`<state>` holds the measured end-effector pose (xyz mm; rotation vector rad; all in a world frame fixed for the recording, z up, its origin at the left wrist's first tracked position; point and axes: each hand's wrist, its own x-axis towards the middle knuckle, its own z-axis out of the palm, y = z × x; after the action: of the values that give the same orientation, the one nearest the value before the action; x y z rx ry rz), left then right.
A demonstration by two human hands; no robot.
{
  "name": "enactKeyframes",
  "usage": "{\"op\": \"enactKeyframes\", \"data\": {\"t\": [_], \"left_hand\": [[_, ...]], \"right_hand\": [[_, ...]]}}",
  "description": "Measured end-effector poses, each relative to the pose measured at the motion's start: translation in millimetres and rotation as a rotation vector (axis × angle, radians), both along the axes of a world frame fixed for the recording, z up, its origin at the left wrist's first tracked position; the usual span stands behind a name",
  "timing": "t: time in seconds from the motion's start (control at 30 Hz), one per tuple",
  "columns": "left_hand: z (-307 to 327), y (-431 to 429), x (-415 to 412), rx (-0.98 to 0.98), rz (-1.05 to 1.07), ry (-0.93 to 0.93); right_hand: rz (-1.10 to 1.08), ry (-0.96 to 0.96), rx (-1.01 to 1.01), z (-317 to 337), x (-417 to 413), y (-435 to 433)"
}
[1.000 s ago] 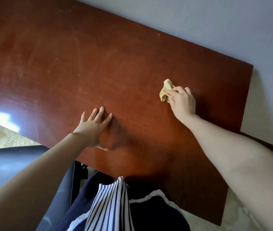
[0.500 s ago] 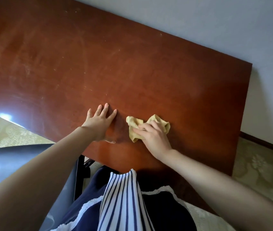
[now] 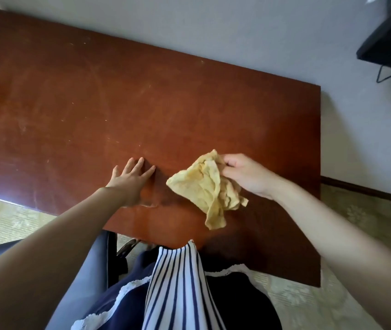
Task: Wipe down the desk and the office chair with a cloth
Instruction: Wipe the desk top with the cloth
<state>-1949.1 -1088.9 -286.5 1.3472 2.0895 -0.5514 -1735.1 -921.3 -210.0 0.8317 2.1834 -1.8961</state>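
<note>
A reddish-brown wooden desk (image 3: 94, 96) fills the upper middle of the view, with faint streaks and specks on its top. My left hand (image 3: 130, 181) rests flat on the desk near its front edge, fingers straight. My right hand (image 3: 244, 175) pinches a crumpled yellow cloth (image 3: 205, 186) by its upper corner; the cloth hangs loosely above the desk surface, just right of my left hand. A grey office chair (image 3: 92, 258) shows partly at the lower left, mostly hidden behind my left arm.
A pale wall runs behind the desk. A dark object with a cable (image 3: 390, 41) hangs at the top right. Patterned pale floor (image 3: 368, 210) shows right of and below the desk. My striped and navy clothing (image 3: 177, 294) fills the bottom middle.
My right hand swept the cloth from the desk's right side toward my left hand, then lifted it, so the cloth now hangs open from my fingers. My left hand stayed flat.
</note>
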Motion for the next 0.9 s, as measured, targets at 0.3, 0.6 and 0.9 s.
{"op": "enactKeyframes", "data": {"t": [0.3,0.6,0.9], "left_hand": [[5,5,2,0.012,-0.015,0.011],[0,22,13,0.219,-0.003,0.023],[-8,65,12,0.205,0.069,-0.015]], "right_hand": [[-0.091,-0.415,1.023,-46,-13,64],[0.254,-0.007,1.308,-78,-9,-9],[0.181,0.12,1.217,-117,6,-1]]}}
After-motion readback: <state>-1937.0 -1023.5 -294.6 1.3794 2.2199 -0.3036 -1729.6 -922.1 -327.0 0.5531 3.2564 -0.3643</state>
